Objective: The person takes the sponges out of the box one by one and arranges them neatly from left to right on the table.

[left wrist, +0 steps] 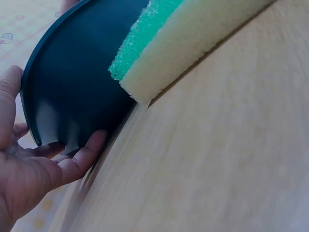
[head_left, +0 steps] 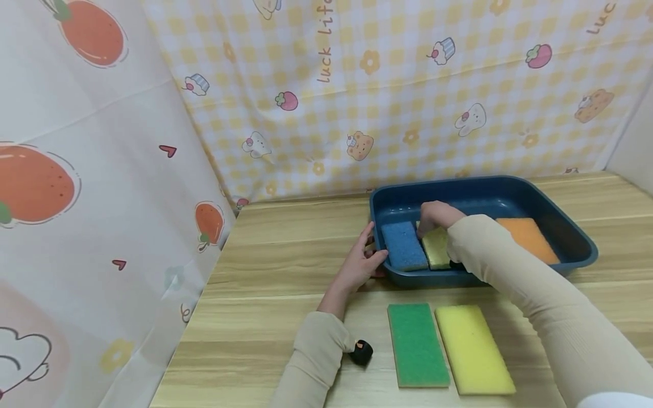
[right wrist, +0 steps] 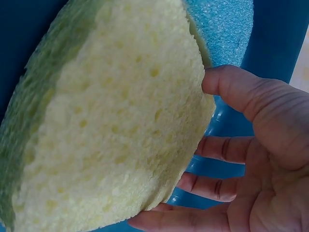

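A dark blue rectangular tray (head_left: 459,191) stands near the back of the table. My left hand (head_left: 359,262) holds it by its front left corner, thumb at the rim and fingers against the outer wall, as the left wrist view also shows. Inside the tray, my right hand (head_left: 437,214) pinches a pale yellow sponge (right wrist: 120,111) with a green layer, thumb on one edge and fingertips along the lower edge. To its left lies a blue sponge (head_left: 405,245), next to the tray's left wall. An orange sponge (head_left: 529,239) lies in the tray's right part, partly behind the right sleeve.
In front of the tray, a green-topped sponge (head_left: 418,345) and a bright yellow sponge (head_left: 474,348) lie side by side on the wooden table (head_left: 245,317). A patterned cloth (head_left: 326,136) hangs behind the tray, and another stands at the left.
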Motion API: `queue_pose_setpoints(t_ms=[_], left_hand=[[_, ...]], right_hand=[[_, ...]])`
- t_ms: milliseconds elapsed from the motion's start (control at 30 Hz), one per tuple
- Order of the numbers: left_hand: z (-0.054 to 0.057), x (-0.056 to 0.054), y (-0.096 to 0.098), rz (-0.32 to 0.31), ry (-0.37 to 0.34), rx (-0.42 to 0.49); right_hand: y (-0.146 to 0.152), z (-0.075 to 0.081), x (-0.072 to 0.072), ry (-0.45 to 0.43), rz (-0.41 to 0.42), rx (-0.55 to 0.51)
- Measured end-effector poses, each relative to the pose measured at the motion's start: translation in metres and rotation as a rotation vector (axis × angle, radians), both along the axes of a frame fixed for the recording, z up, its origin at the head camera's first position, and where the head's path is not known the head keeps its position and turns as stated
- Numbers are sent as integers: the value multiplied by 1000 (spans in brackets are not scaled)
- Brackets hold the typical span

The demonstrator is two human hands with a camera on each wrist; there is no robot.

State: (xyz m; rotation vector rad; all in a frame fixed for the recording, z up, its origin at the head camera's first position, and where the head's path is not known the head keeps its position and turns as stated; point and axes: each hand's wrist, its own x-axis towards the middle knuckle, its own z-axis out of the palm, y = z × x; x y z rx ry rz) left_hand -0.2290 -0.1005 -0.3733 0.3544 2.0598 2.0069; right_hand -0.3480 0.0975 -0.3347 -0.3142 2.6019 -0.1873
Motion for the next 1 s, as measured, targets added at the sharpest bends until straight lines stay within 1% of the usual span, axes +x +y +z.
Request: queue_pose_setpoints(t_ms=[200,367,467,600,667,733,900,1000], left_hand=[[-20,-10,2,19,12,-14],[-21,-11,2,18,12,-10],[-18,-11,1,11,7,11],[-6,-5,0,-2,-2,21],[0,-1,0,-6,-5,9],[3,1,0,-4,-6,1],[6,4,1,-9,-5,1],[6,3,0,-12,-2,7]], right_hand=[[3,-1,0,15,1,11],[3,3,1,19,-18,-4],[2,9,2,24,-32,-13],[1,19,3,36,-44,-16],[2,24,5,40,-40,-17],[3,29,6,48,-42,-22],[6,39,10,53,-66,-48],[8,46,13,60,-60,-40]])
